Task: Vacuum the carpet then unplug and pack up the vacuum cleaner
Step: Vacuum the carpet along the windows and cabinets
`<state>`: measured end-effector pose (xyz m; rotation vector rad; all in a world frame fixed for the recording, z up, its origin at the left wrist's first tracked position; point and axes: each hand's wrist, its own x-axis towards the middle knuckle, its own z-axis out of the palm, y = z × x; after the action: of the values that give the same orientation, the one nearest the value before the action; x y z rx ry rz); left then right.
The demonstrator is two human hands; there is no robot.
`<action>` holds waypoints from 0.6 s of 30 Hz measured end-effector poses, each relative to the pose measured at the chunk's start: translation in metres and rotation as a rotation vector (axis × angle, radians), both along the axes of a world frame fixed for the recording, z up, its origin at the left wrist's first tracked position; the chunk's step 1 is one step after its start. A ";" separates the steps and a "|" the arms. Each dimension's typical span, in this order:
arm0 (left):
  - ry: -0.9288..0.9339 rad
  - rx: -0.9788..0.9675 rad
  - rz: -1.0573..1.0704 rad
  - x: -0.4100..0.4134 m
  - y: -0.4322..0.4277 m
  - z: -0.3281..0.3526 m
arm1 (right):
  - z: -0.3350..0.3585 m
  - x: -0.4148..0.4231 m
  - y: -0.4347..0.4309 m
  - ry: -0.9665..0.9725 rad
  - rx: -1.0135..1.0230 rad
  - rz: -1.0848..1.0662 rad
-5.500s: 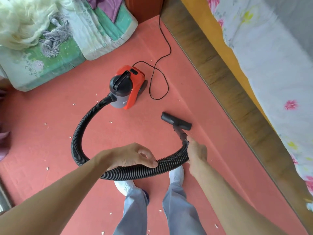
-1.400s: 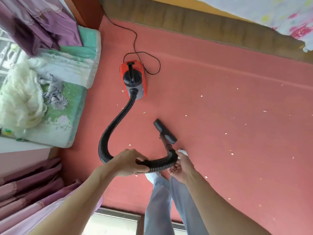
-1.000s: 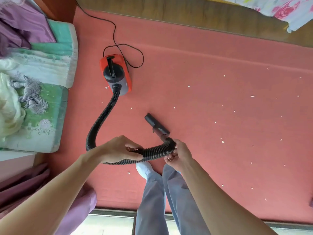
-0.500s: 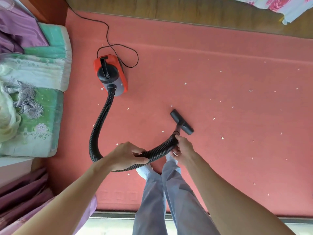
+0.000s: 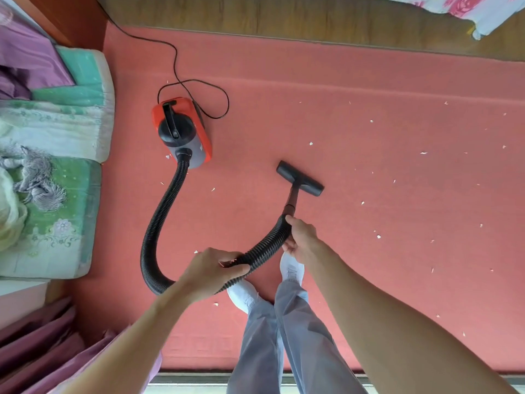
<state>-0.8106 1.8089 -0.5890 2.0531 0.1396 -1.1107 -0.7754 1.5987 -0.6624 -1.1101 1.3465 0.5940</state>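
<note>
- Head view: the vacuum (image 5: 181, 132), red and black, sits on the carpet (image 5: 383, 280) at upper left of centre, with its handle on top.
- Its cord (image 5: 200, 83) loops just beside it and runs off toward the upper left corner.
- The hose (image 5: 163, 214) leaves the vacuum's near end, curves down the frame, then bends right across the lower middle.
- The left hand (image 5: 211, 273) is wrapped round the hose at lower centre, fingers curled over it.
- The right hand (image 5: 301, 240) grasps the hose's far end, right of centre, where the short tube starts.
- The nozzle (image 5: 299, 179) lies on the carpet just above the right hand, set at a slant.
- White scraps (image 5: 311, 143) dot the carpet, mostly in the right half.
- Two feet in white socks (image 5: 292, 268) stand under the hose.
- Folded bedding (image 5: 56, 194) lies along the left edge; wood floor (image 5: 284, 12) borders the top.
</note>
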 end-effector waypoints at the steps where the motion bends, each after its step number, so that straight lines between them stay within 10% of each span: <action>1: -0.014 -0.007 0.037 0.001 -0.007 -0.004 | -0.003 0.006 -0.004 -0.005 -0.004 0.004; 18: 0.154 -0.144 0.123 0.047 -0.024 -0.004 | 0.002 0.056 -0.040 -0.012 -0.062 0.181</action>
<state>-0.7638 1.7851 -0.5929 1.8073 0.2514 -1.1672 -0.7193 1.5589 -0.6599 -1.2932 1.2702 0.6797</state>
